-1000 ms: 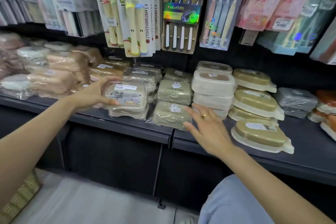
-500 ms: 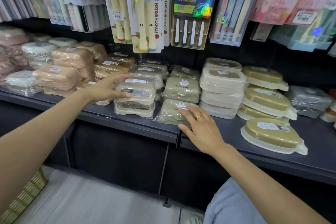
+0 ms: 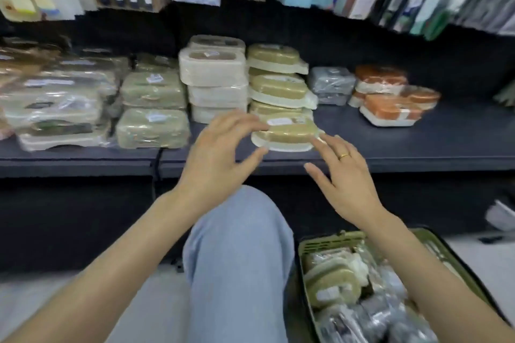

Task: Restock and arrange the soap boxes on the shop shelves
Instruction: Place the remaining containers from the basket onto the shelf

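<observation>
Four olive soap boxes [image 3: 287, 131], seemingly.

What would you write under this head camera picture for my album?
Both open hands, left hand and right hand, reach for an olive soap box at the shelf front.

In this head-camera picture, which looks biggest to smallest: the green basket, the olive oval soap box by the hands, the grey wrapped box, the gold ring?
1. green basket, though it sits nearest the camera
2. olive oval soap box
3. grey wrapped box, farther back, so this rank is unsure
4. gold ring
</observation>
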